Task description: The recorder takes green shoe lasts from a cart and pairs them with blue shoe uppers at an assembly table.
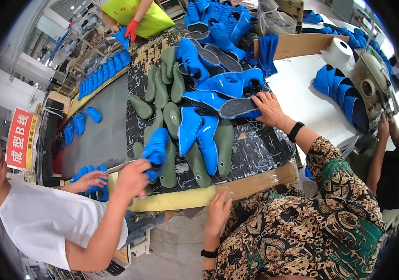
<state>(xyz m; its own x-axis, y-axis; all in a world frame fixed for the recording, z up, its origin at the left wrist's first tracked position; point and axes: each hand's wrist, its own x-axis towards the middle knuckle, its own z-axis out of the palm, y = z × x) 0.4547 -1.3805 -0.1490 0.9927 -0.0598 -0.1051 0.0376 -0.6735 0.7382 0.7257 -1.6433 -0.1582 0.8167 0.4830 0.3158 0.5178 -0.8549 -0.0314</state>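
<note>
My right hand reaches over the table and grips the end of a blue shoe upper, its dark grey sole-side board facing up. This upper lies at the right of a pile of blue shoe uppers. Down at the table's front edge, my left hand rests with fingers apart on the brown-taped rim, holding nothing. Green shoe lasts lie in the middle of the table, and two blue uppers sit across some of them.
At left a co-worker in a white shirt holds a blurred blue upper. Another person with a red glove stands across the table. A white worktop, thread cone and sewing machine are at right. Blue uppers line a rack.
</note>
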